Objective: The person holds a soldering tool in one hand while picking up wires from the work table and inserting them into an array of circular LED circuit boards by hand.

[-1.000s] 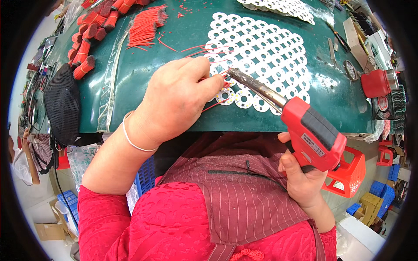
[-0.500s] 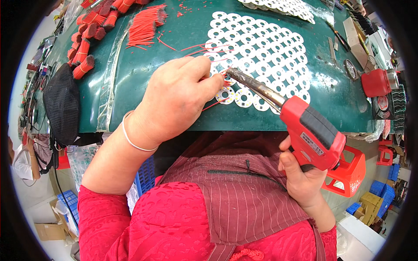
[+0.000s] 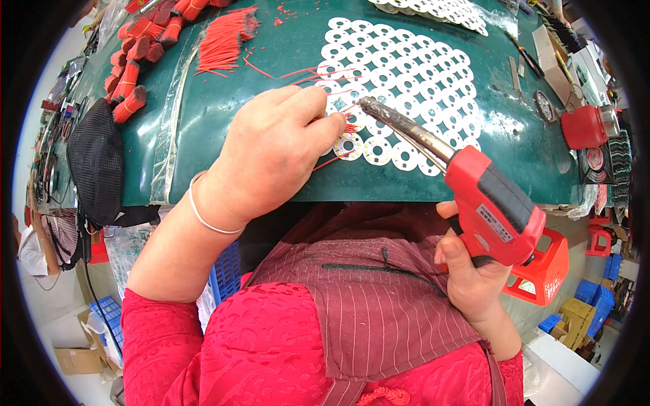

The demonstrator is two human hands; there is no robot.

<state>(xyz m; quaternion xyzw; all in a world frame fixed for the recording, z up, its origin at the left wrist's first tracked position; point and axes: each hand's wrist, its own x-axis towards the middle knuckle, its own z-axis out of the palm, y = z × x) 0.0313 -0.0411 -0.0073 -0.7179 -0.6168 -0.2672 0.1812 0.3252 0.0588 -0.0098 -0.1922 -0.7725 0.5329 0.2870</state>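
Note:
My left hand is closed in a pinch on a small bunch of thin red wires, whose ends stick out past the fingertips. It hovers over the near left corner of a sheet of round white circuit boards, each with a centre hole. The fingers of my right hand wrap the handle of a red and black soldering gun. Its dark, crusted tip points left over the boards, close to the wire ends. Whether the tip touches a wire cannot be made out.
Loose red wires lie in a pile at the far left of the green table, beside tied wire bundles. A black mesh cap hangs over the left edge. Tweezers and a red container are on the right.
The soldering gun has shifted a little to the right, and its tip has drawn slightly away from the wires in my left hand. My left hand has hardly moved.

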